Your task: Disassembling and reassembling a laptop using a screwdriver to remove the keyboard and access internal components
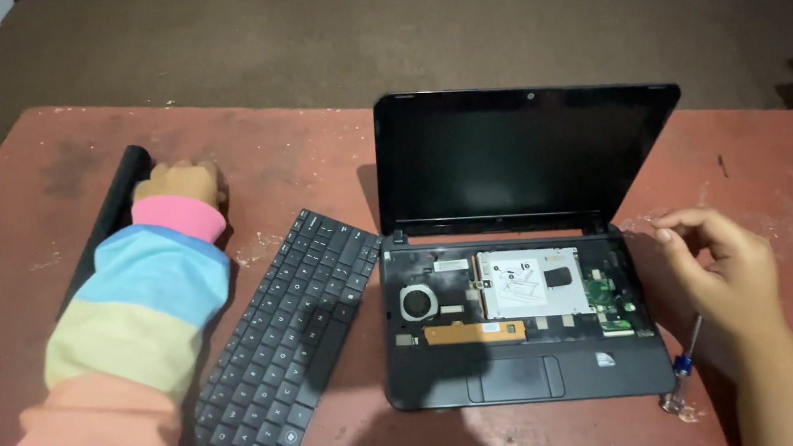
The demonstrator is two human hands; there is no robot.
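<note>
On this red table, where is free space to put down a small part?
Bare patches of the worn red table: the far strip between the left hand and the open black laptop, and the far right corner past the right hand. Crowded: between the loose black keyboard and laptop, and around the screwdriver.

I'm seeing a worn table [34,227] filling the frame: matt reddish painted surface, scuffed, chipping pale in patches. Small laptop [523,268] at centre is showing black plastic, its screen [519,152] glossy and dark; the opened base is exposing a dull silver metal plate [530,282] and a green circuit board [609,296]. Loose keyboard [286,347] lower left is looking matt black plastic. Striped sleeve [127,327] at left is soft knitted cloth. Screwdriver [685,371] lower right is showing a shiny metal shaft. Long black bar [109,223] upper left is looking smooth plastic.
</note>
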